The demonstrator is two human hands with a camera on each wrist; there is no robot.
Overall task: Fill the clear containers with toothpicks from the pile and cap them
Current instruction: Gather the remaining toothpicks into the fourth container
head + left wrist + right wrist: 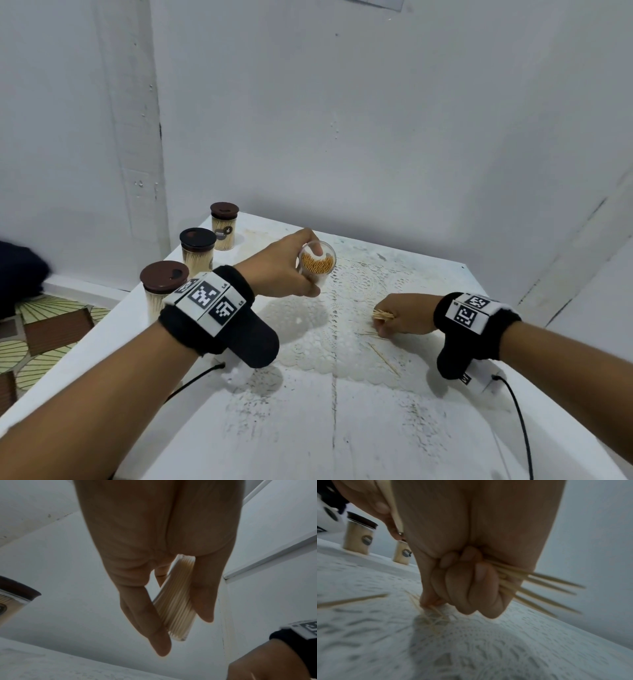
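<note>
Three capped containers (198,247) of toothpicks stand in a row along the left edge of the white table (342,428), each with a dark brown lid. I see my left hand (284,270) above the far part of the lace doily (342,308), its fingers and thumb curled round an open clear container (317,262) that is tilted toward me (its mouth shows it well packed with toothpick ends). On the left wrist view the fingers (154,635) flank the container's side (175,608). To the right, nearer me, my right hand (400,317) is closed into a fist on a small bundle of toothpicks (383,314), knuckles down on the doily; the right wrist view shows their points sticking out past the curled fingers (467,595). Few loose toothpicks (385,358) lie on the doily just near that hand.
</note>
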